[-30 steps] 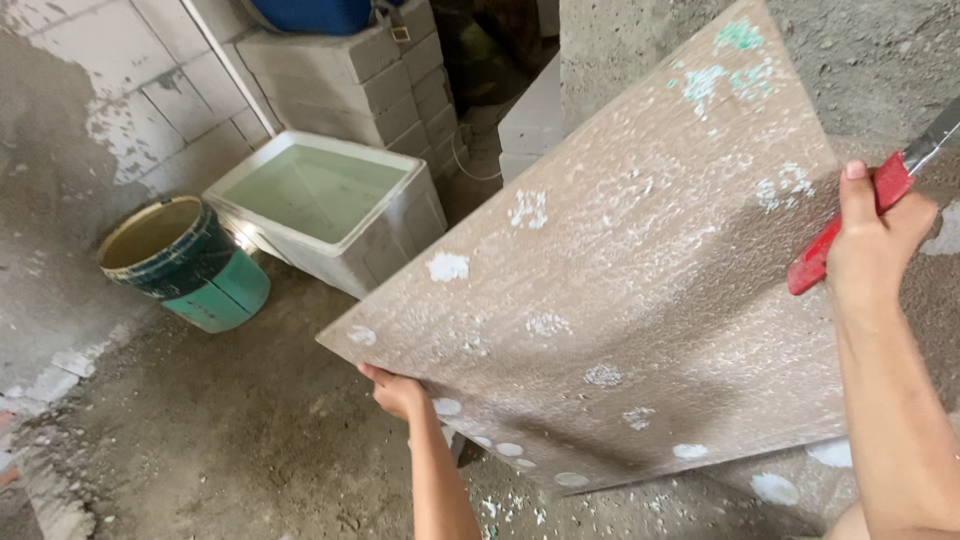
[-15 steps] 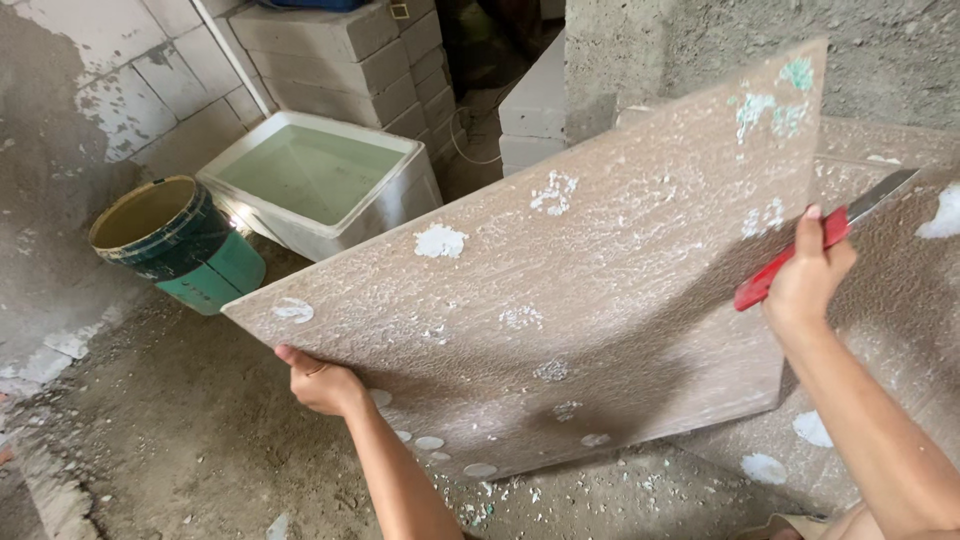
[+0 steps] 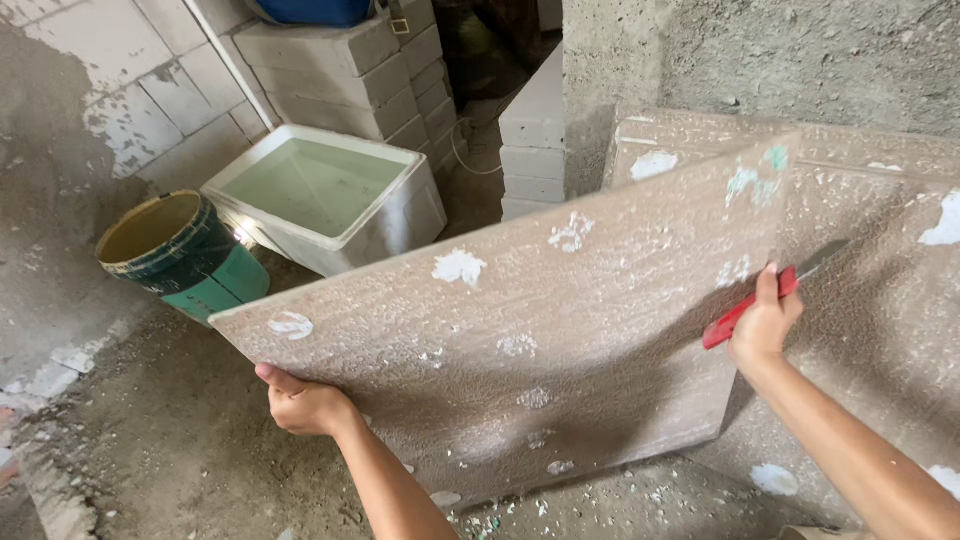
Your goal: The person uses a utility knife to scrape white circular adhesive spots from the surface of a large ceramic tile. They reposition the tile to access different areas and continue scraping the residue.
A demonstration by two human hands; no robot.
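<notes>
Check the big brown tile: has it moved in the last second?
Yes. Against the white trough and green bucket, which barely shift, the tile has tipped down and leftward; its top corner now sits lower, baring another tile behind it.

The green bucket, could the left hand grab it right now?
Probably not. The left hand is gripping the edge of the big tile, and the green bucket stands apart on the floor beyond it. The path looks open, though.

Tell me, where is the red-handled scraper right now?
In the head view, the red-handled scraper is at the right, gripped in the person's right hand against the right edge of the big brown tile, with another tile leaning behind it.
</notes>
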